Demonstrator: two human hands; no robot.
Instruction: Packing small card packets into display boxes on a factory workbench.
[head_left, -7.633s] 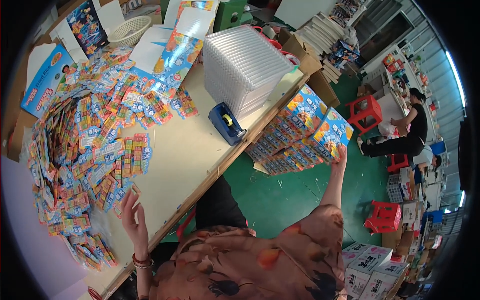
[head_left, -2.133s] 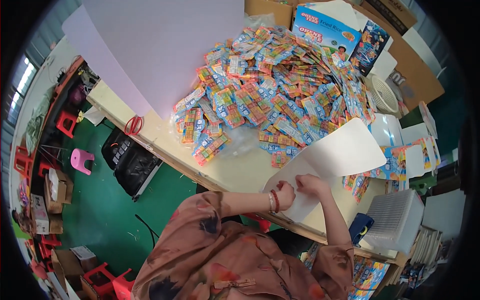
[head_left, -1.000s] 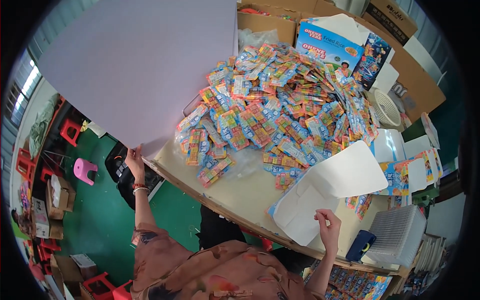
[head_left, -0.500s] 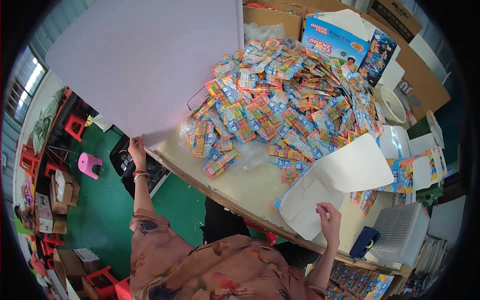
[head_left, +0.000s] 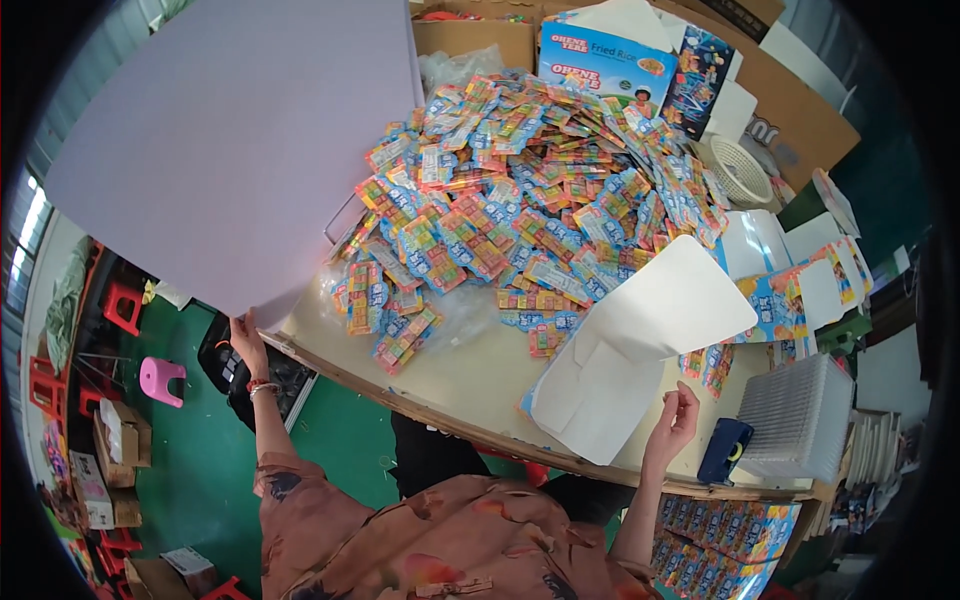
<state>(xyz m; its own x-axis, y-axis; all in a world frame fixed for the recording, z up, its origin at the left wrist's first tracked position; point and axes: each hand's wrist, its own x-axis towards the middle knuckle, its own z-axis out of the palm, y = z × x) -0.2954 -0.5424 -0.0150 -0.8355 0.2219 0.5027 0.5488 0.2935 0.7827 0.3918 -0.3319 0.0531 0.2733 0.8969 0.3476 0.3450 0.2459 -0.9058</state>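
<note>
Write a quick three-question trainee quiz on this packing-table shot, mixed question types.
1. True or false: the left hand grips the lower corner of the large pale lilac flat sheet.
2. What does the right hand touch? A) white folded cardboard carton blank B) dark blue tape dispenser C) white round mesh basket
3. What lies heaped mid-table?

Key: 1 true; 2 A; 3 the pile of small colourful flat packets.
</note>
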